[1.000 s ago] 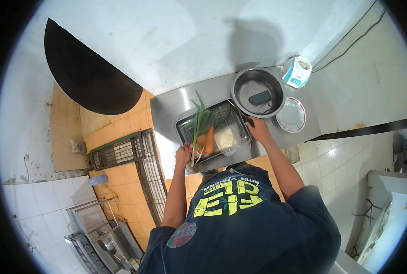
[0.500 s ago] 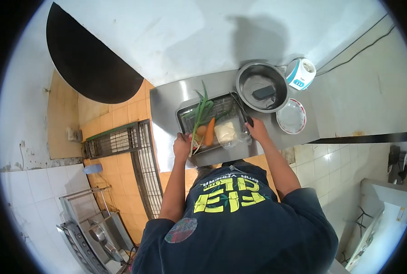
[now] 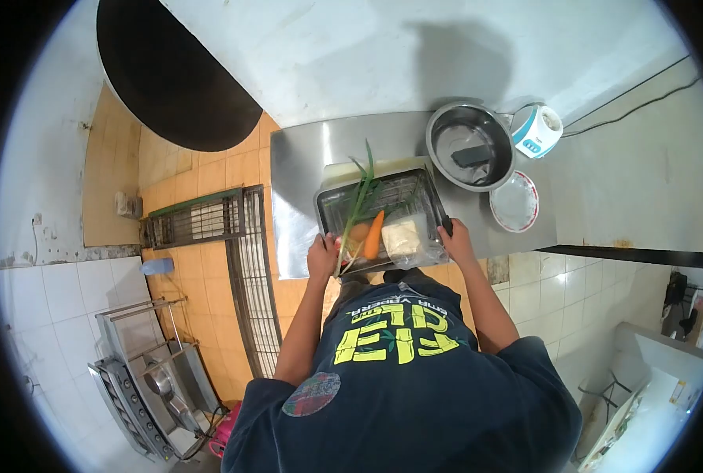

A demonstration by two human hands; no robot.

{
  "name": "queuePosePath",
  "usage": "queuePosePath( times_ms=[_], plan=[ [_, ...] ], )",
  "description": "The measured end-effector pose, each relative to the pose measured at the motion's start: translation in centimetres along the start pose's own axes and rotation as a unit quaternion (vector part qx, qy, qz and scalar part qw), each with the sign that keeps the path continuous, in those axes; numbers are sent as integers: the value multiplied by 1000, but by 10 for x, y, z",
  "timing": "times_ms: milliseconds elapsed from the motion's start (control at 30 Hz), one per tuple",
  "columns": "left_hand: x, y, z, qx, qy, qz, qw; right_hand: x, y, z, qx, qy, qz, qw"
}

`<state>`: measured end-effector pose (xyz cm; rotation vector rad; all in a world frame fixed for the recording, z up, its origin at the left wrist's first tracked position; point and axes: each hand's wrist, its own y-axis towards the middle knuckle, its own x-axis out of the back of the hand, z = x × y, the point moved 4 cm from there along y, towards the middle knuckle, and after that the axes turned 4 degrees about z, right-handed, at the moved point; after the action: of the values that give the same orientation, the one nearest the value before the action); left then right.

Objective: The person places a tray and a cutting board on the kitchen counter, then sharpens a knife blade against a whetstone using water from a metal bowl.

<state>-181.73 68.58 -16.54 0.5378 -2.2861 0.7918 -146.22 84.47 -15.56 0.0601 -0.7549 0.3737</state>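
A metal tray (image 3: 338, 207) is between my two hands at the front of the steel counter. My left hand (image 3: 321, 255) is closed on its left edge, beside the root end of the green onions (image 3: 361, 193). At the right edge my right hand (image 3: 457, 241) is closed around the tray side and a black knife handle (image 3: 447, 226); the blade runs along the tray rim. In the tray lie a carrot (image 3: 374, 235), a brown egg (image 3: 359, 231) and a pale block in a plastic bag (image 3: 401, 238). Small reddish items near my left fingers are hard to make out.
A pale board (image 3: 339, 169) shows behind the tray on the steel counter (image 3: 296, 158). To the right stand a large metal bowl (image 3: 443, 142) with a dark object inside, a red-rimmed plate (image 3: 514, 206) and a white-blue appliance (image 3: 537, 132). Metal grating (image 3: 253, 276) lies at left.
Both hands have drawn the tray with its food toward my body, past the counter's front edge. More of the pale board shows behind it. The camera view has shifted slightly.
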Motion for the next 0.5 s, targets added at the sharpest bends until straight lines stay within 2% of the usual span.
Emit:
queuePosePath(
  times_ms=[100,500],
  plan=[
    [1,-14,3,-8,-4,11,1000,5,-22,2,-82,-10,40,996],
    [-10,-69,34,5,-6,84,996,7,-115,5,-156,6,27,987]
  ],
)
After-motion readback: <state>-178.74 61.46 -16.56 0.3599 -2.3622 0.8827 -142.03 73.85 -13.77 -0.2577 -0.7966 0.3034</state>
